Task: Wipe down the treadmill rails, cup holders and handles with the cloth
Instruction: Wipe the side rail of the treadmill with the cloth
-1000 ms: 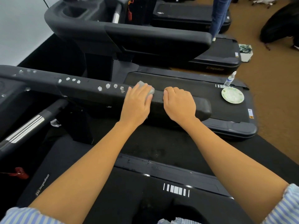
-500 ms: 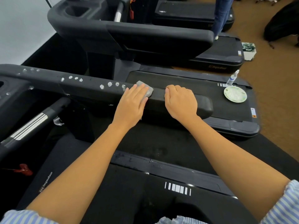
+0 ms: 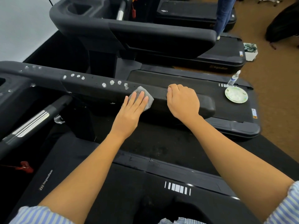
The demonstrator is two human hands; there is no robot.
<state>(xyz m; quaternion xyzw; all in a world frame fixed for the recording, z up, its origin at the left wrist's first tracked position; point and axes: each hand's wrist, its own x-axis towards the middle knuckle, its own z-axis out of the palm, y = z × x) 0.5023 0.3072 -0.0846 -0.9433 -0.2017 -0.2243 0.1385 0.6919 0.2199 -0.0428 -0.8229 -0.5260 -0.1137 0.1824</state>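
Observation:
A black treadmill side rail [image 3: 90, 85] runs across the view, dotted with several white foam blobs [image 3: 111, 82]. A small grey cloth [image 3: 146, 93] lies folded over the rail's near edge. My left hand [image 3: 131, 109] presses flat on the cloth with straight fingers. To the right of the cloth, my right hand [image 3: 182, 102] grips the rail's padded end, fingers curled over its top. A metal-banded handle [image 3: 30, 123] slopes down at the left. The console's cup holder [image 3: 2, 81] shows only at the far left edge.
A second treadmill [image 3: 145, 31] stands just beyond. On the neighbouring belt at the right sit a pale green plate [image 3: 236, 95] and a small spray bottle [image 3: 233, 78]. A white box [image 3: 250, 51] stands on the brown floor. A person's legs [image 3: 224, 15] stand farther back.
My left hand has slid the cloth from the top of the rail down onto its near face, and its fingers have flattened. The right hand kept its grip.

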